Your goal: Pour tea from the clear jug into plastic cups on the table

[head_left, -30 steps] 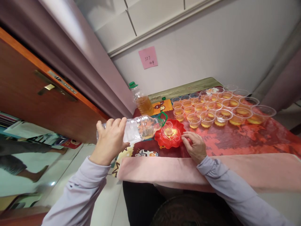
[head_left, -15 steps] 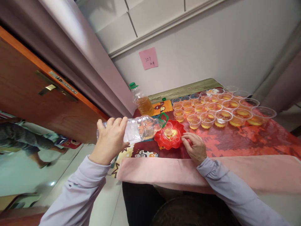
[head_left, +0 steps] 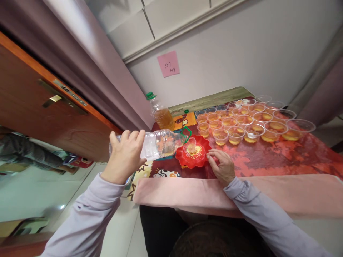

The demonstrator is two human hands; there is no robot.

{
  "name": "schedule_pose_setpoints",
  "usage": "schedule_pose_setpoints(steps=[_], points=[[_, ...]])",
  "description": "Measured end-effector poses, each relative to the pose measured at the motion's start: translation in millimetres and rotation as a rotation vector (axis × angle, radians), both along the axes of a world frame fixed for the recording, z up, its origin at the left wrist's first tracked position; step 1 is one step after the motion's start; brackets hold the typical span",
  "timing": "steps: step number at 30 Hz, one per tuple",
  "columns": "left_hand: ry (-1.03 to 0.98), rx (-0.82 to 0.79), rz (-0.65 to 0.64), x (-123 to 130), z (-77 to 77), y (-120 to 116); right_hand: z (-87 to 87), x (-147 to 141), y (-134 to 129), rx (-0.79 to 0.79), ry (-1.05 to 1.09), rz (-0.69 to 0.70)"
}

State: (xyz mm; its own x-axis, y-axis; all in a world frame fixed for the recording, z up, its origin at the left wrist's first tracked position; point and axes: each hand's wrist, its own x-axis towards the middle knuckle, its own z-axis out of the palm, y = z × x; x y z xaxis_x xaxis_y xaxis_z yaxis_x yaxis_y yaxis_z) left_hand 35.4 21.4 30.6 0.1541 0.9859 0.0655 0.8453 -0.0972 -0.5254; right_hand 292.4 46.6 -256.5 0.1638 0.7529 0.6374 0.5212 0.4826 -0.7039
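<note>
My left hand (head_left: 125, 153) is wrapped round a clear plastic bottle (head_left: 158, 144) with a green handle ring at its neck. The bottle lies nearly level, its mouth pointing right, over a small clear plastic cup (head_left: 191, 145). That cup stands in a red scalloped plate (head_left: 182, 161) with a yellow print in the middle. On the plate's right side, my right hand (head_left: 221, 166) pinches the rim between thumb and fingers. Whether liquid is flowing from the bottle is too small to tell.
Rows of clear cups (head_left: 220, 136) holding amber liquid cover the table's right side. Behind the plate stands another bottle (head_left: 163, 117), green-capped and part full of amber liquid. A loose green cap (head_left: 186, 111) lies nearby. A pink cloth (head_left: 177, 192) runs along the front edge.
My two hands, the bottle and the plate keep almost the same places. The whole view has shifted slightly. At far left, another person's legs have moved.
</note>
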Motion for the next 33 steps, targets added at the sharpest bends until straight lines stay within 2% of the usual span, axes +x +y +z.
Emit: schedule_pose_setpoints(steps=[18,33], points=[[0.077,0.024,-0.105,6,2.4,8,0.4,-1,-1,-0.012,0.008,0.024],[0.097,0.064,-0.226,15,4.2,26,2.4,-2,-1,-0.001,0.02,0.031]])
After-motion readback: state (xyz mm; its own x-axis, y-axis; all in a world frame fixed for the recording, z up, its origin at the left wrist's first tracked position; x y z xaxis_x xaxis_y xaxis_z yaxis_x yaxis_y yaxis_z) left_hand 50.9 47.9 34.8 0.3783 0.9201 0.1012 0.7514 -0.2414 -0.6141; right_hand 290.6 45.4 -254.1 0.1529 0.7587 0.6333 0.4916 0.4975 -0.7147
